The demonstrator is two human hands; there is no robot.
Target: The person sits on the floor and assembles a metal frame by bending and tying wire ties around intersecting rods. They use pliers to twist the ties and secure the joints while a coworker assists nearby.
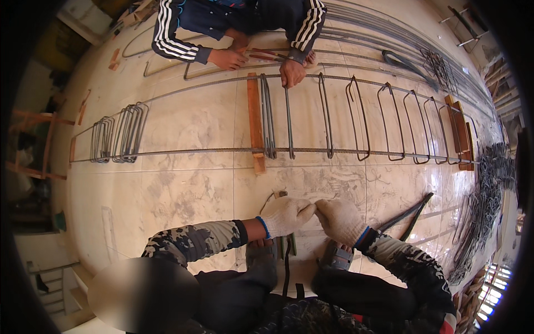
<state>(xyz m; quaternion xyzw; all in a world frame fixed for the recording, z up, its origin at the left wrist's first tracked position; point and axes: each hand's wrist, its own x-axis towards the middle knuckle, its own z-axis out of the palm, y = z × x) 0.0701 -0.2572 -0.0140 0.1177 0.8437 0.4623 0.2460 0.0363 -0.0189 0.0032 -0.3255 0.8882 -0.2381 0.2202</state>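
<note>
My left hand [286, 216] and my right hand [339, 218], both in off-white knitted gloves, meet fingertip to fingertip above the floor between my feet. Their fingers are closed in a pinch; whatever they hold is too small to make out. Beyond them lie two long parallel steel bars [206, 151] with bent rectangular stirrups [361, 119] hung across them. Opposite me, a co-worker's hand [292, 72] grips the far bar by one stirrup. That person's other hand [228, 58] is near red-handled pliers [266, 54].
A wooden batten [255, 122] lies under the bars, with wooden blocks [459, 133] at their right end. Bunched stirrups [128, 133] hang at the left. A dark long-handled tool [409, 216] lies right of my right hand, before a stirrup pile [484, 195]. More bars [384, 42] lie behind.
</note>
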